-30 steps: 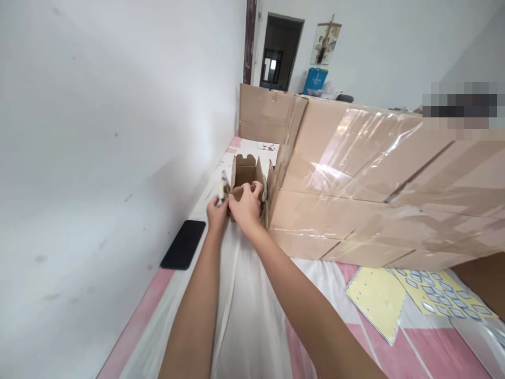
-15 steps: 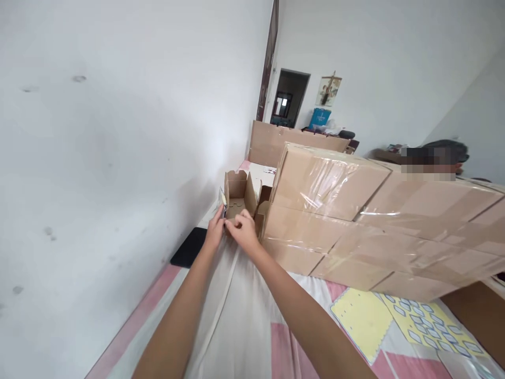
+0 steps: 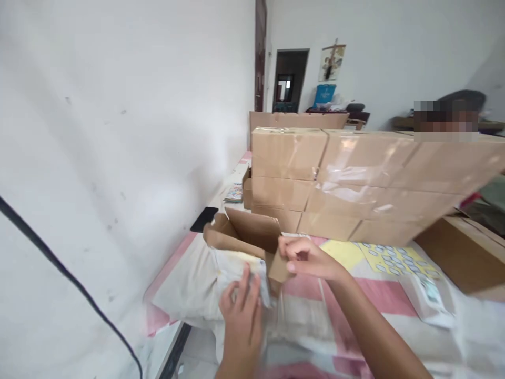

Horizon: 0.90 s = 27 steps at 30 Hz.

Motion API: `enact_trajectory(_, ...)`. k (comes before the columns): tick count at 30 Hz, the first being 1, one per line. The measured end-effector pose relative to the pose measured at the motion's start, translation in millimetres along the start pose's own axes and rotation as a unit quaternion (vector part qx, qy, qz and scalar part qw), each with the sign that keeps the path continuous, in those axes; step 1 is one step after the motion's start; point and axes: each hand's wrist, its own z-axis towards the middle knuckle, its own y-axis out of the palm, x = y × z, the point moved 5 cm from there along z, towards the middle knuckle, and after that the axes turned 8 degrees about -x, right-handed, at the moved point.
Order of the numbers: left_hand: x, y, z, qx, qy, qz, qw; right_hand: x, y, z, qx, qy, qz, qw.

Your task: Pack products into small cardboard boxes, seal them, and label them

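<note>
A small cardboard box [image 3: 252, 223], its top uncovered, sits tilted on the bed in front of me. A pale printed sheet or packet [image 3: 236, 268] lies against its near side. My left hand [image 3: 242, 310] rests on that pale piece with fingers stretched and apart. My right hand [image 3: 310, 258] is curled at the box's right end, thumb and fingers pinching an end flap [image 3: 281, 268]. Motion blurs the pale piece, and its print is unreadable.
Taped cartons [image 3: 347, 179] form a wall behind. A black flat object [image 3: 204, 218] and colourful packet [image 3: 234, 192] lie left, near the white wall. Yellow sheets [image 3: 389, 258], a white tray [image 3: 428, 302] and an open carton [image 3: 461, 252] are right. A person's head shows beyond.
Both hands and the small box have come nearer to me, away from the far gap by the wall. The box has turned sideways. My left fingers have spread over the pale piece.
</note>
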Motion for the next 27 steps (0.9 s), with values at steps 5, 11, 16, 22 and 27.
enact_trajectory(5, 82.9, 31.4, -23.0, -0.034, 0.117, 0.05, 0.991, -6.2, -22.5, -150.6, -0.009, 0.08, 0.018, 0.997)
enact_trajectory(11, 115.2, 64.5, 14.1, -0.051, 0.258, 0.114, 0.958, -3.7, -36.0, -252.4, 0.255, 0.104, -0.044, 0.96)
enact_trajectory(16, 103.7, 72.9, 2.6, 0.028, 0.316, 0.142, 0.938, 4.5, -33.7, -266.1, 0.431, 0.075, -0.055, 0.897)
enact_trajectory(22, 91.6, 65.8, -33.1, 0.075, 0.303, 0.161, 0.936, 35.5, -18.0, -228.8, 0.429, 0.03, -0.002, 0.903)
enact_trajectory(27, 95.6, 54.2, -31.6, -0.026, 0.349, 0.099, 0.932, 91.6, -12.8, -202.5, 0.475, -0.057, 0.115, 0.87)
